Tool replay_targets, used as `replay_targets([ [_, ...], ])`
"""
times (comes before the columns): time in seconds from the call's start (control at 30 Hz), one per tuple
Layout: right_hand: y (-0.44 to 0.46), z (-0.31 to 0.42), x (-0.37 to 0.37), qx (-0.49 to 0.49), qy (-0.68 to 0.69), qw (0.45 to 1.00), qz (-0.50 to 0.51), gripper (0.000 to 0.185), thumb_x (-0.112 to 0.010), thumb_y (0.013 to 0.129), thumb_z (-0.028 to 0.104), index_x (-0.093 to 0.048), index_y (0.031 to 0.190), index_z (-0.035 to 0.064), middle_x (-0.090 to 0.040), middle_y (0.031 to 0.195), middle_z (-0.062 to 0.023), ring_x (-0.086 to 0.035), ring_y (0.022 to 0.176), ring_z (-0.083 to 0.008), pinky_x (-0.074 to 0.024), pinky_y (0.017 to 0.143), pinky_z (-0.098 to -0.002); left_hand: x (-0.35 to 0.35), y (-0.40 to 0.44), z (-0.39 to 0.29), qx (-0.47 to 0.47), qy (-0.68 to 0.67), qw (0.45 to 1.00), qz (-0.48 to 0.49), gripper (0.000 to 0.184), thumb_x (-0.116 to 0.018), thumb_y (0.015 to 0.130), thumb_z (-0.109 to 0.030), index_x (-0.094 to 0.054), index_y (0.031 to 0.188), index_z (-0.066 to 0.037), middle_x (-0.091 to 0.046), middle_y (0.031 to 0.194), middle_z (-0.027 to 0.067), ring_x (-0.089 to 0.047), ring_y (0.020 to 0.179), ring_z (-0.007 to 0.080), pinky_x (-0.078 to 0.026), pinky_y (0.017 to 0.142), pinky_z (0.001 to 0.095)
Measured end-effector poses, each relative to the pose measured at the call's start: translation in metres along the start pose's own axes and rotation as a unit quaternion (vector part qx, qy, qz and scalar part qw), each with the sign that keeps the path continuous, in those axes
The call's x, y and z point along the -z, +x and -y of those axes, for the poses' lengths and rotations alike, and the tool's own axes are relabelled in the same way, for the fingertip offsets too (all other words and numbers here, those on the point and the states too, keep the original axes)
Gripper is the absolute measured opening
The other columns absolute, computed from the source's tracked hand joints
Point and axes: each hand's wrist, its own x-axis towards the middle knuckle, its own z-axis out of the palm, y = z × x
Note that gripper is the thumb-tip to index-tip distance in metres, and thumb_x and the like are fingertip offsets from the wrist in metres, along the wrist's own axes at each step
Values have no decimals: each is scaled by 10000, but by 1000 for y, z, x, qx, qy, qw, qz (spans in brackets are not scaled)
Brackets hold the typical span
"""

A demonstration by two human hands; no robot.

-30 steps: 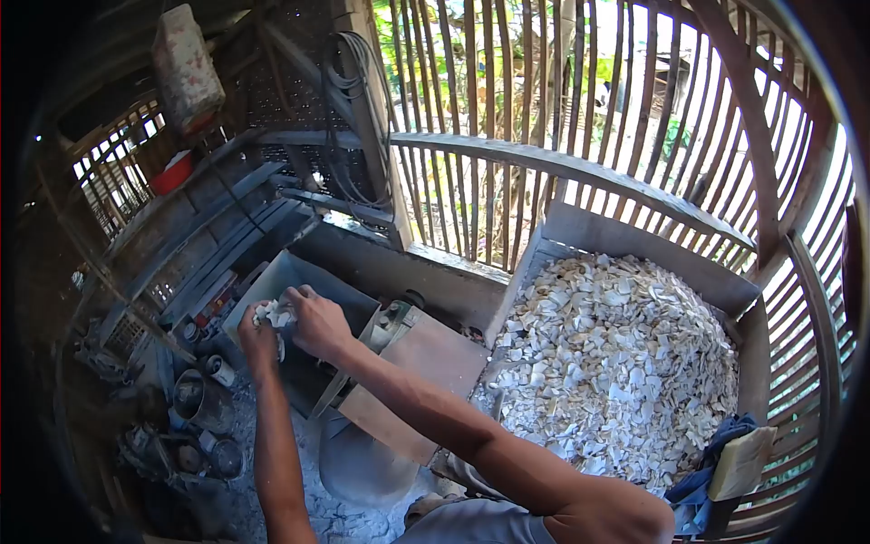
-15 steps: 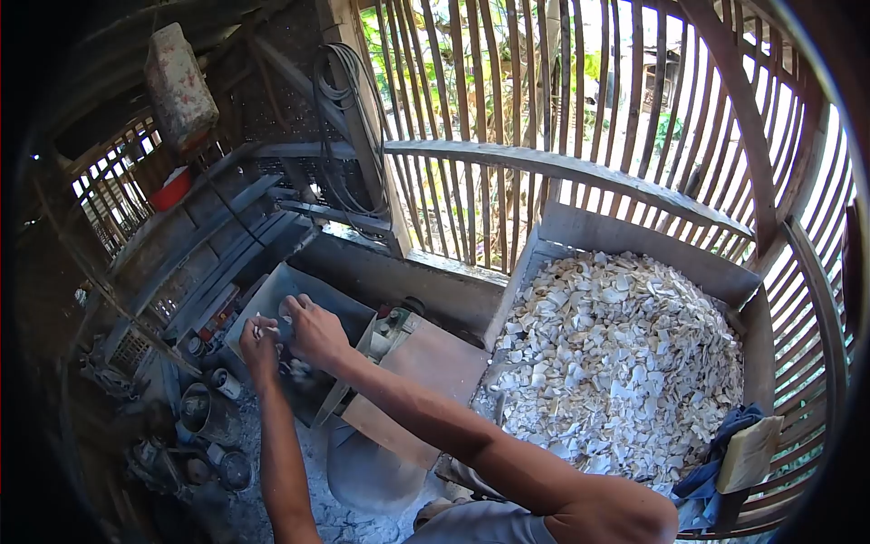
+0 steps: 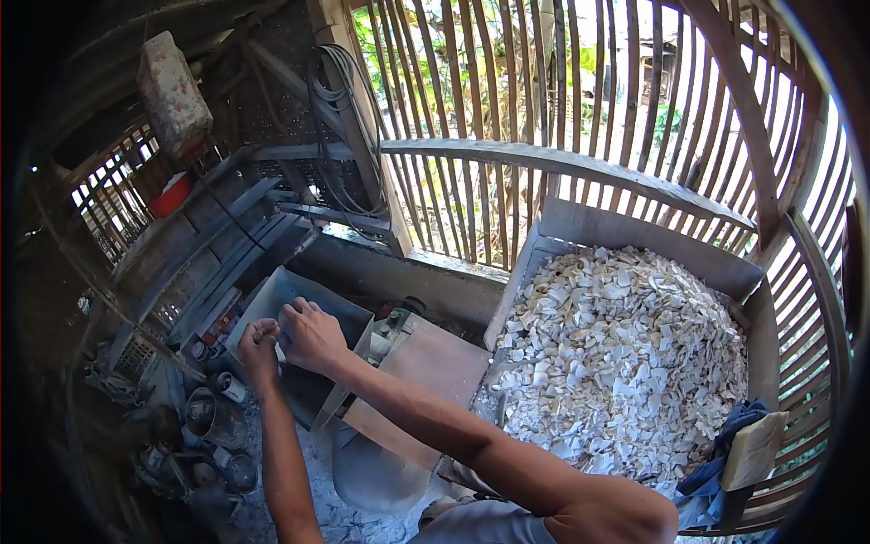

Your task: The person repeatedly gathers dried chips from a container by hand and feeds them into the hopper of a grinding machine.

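Note:
Both hands are over a grey metal hopper [image 3: 340,313] at the left of centre. My left hand [image 3: 259,347] has its fingers curled together near the hopper's left side; a small dark bit may be between the fingertips, too small to name. Beside it on the right, my right hand [image 3: 311,336] is bent with the back of the hand up, its fingers curled and their tips partly hidden. A large heap of whitish broken pieces [image 3: 625,363] fills a wooden bin [image 3: 648,238] on the right.
A flat brown board [image 3: 435,363] lies between hopper and bin. Buckets and cans [image 3: 213,417] stand on the dusty floor at the left. A red bowl [image 3: 170,195] sits on a ledge. A yellowish block [image 3: 754,451] and blue cloth [image 3: 725,444] are at the bin's near right corner.
The white pieces held between the hands a second ago dropped into the hopper and no longer show. Both hands are a little lower in view, and the fingers have closed up.

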Motion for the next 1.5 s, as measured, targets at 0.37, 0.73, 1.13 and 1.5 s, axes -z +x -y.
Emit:
replay_targets([
  [0.37,0,10,13,10,-37,999,-24,488,-544,922,498,-738,856,55,-652,956,-142,-593,941,-301,-421,824,-413,6,3,5,-13,28,1000,0,263,-568,934,-139,-702,1022,70,-723,949,109,-658,859,166,-506,757,304],
  [0.73,-1,-5,-2,41,-64,997,-32,284,-631,872,285,-737,945,32,-678,1004,-112,-595,1001,-277,-426,927,-407,-4,-1,-9,-42,128,991,-9,235,-558,833,8,-709,1005,60,-732,917,134,-686,819,183,-528,766,307],
  [1.13,-100,-41,115,23,-30,977,-210,480,-759,814,345,-665,1200,76,-664,1205,-109,-581,1150,-295,-383,1061,-433,-26,-36,-73,-64,240,967,-60,188,-653,944,-119,-707,1052,25,-678,738,55,-603,653,93,-484,620,247],
  [1.5,-417,-90,281,-318,-339,859,-215,1009,-863,651,568,-465,1425,58,-520,1394,-161,-422,1351,-351,-305,1130,-505,-241,-310,-84,-256,20,880,398,920,-882,674,-435,-494,1390,-6,-558,1332,205,-515,1264,352,-378,1104,469],
])
